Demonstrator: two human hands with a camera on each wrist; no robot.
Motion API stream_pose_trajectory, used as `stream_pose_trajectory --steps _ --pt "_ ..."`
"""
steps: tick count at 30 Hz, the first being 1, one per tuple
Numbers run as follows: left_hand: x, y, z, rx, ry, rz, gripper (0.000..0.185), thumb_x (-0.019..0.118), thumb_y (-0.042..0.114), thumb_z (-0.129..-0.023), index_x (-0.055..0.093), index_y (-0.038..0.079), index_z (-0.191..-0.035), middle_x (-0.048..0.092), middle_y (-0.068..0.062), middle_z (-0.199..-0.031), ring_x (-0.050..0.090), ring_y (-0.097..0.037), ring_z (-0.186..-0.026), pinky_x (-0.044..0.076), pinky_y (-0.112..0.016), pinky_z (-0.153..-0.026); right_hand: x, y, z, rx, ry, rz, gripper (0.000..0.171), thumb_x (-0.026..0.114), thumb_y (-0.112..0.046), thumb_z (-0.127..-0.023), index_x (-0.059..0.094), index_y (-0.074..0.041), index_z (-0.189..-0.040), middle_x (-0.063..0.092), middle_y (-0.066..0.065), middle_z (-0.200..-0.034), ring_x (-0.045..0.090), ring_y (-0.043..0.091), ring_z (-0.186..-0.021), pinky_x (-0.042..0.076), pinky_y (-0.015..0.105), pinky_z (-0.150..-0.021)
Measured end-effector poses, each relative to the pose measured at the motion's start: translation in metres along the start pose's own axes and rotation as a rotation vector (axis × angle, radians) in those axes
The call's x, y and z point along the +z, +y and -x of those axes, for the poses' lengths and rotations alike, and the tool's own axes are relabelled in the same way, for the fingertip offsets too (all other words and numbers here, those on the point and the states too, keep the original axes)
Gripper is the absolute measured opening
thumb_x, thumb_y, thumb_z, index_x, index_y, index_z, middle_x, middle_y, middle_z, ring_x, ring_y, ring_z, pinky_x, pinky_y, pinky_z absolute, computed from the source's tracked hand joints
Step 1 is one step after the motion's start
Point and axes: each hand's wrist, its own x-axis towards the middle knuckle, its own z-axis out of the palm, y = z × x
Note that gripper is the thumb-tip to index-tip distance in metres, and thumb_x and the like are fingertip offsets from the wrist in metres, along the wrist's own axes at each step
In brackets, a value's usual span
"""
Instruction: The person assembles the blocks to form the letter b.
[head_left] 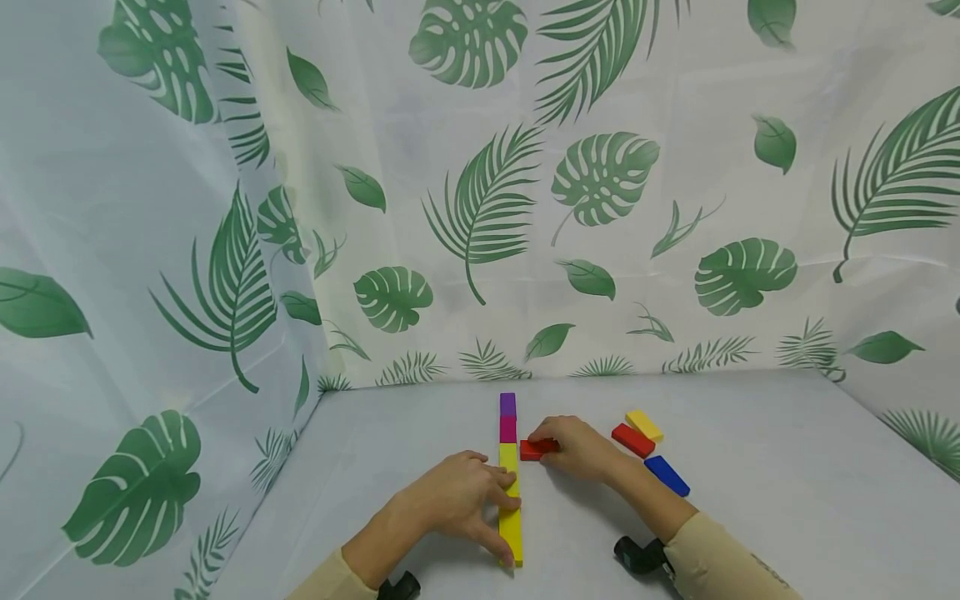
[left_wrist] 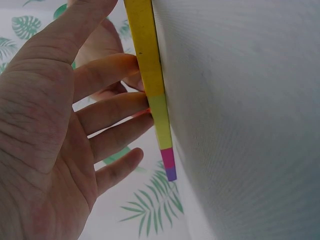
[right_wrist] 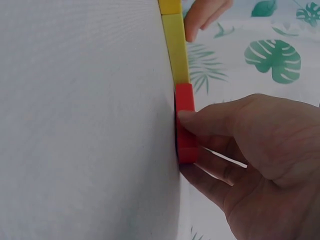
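Matte, flat rectangular blocks lie end to end in a straight row [head_left: 510, 475] on the pale grey table [head_left: 787, 500]: purple, magenta, then yellow. The left hand [head_left: 457, 500] rests straight fingers along the yellow end. The right hand [head_left: 573, 446] pinches a red block [head_left: 531, 450] just beside the row. Loose yellow [head_left: 644, 425], red [head_left: 632, 440] and blue [head_left: 666, 475] blocks lie nearby, before a leaf-printed curtain [head_left: 480, 192].

Red block [head_left: 534, 450]: flat on table, pinched in your right hand [head_left: 573, 448], just beside yellow-magenta-purple block row [head_left: 510, 483].
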Motion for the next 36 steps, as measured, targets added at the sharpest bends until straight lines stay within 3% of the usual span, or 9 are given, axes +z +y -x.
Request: stream_pose_trajectory --steps 36 --pt "-0.0008 0.0012 0.0001 0.003 -0.01 0.004 0.072 0.051 0.085 -0.068 0.066 0.038 -0.121 0.059 0.008 -0.131 0.052 -0.001 -0.122 0.04 -0.04 -0.106 0.0002 -0.0014 -0.0018 -0.043 -0.041 -0.014 0.032 0.073 -0.016 -0.085 0.07 -0.018 -0.117 0.067 -0.007 -0.11 0.06 0.011 -0.099 0.053 0.034 -0.09"
